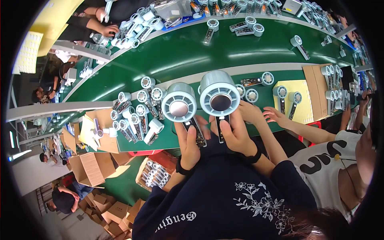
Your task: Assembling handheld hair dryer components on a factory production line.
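Note:
My left hand (pixel 189 146) is wrapped round the handle of a light-blue handheld fan (pixel 179 98), its round head with a silver centre turned toward me. Beside it, my right hand (pixel 237 138) grips a second handheld fan (pixel 218 86) with a dark centre disc. Both fans stand upright, heads up and nearly touching, and circuit boards show in their open handles. To the left of my hands a cluster of similar fans (pixel 134 118) lies on the green table (pixel 168 140).
A co-worker's hand (pixel 276 117) reaches in at right, near fans on yellow card (pixel 306 110). Beyond a pale rail runs a green conveyor belt (pixel 168 52) carrying a few fans. A carton of fans (pixel 154 174) stands low left, by an open cardboard box (pixel 92 168).

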A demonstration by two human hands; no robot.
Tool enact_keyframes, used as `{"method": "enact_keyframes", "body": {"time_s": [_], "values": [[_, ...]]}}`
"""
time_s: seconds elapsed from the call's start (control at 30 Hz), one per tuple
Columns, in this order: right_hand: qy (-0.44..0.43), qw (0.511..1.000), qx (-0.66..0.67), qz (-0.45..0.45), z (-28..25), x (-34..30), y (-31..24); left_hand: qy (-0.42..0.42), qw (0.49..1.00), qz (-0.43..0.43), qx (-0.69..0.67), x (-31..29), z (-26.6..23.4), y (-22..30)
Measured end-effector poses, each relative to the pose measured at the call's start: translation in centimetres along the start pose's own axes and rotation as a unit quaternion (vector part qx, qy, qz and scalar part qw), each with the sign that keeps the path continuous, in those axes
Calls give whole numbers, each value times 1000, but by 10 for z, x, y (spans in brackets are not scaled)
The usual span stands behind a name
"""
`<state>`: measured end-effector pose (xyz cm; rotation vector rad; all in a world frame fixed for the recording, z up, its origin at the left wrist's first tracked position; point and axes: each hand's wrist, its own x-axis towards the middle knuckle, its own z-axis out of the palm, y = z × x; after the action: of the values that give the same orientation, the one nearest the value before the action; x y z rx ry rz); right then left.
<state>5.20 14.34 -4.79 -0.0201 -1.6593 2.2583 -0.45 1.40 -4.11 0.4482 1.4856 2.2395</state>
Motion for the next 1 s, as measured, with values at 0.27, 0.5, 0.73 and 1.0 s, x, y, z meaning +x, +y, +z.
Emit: {"method": "enact_keyframes", "body": {"time_s": [0.27,0.5,0.73,1.0], "values": [[38,999,11,14,2,-2,-8,4,1000,-5,2,7,-8,1],[68,998,8,-17,1,-9,-3,0,1000,-11,10,4,-8,-2],[96,995,0,20,-8,0,7,-12,998,-57,9,17,-8,-12],[139,932,-26,334,-96,-12,82,-39,954,-296,8,55,-29,-118]]}}
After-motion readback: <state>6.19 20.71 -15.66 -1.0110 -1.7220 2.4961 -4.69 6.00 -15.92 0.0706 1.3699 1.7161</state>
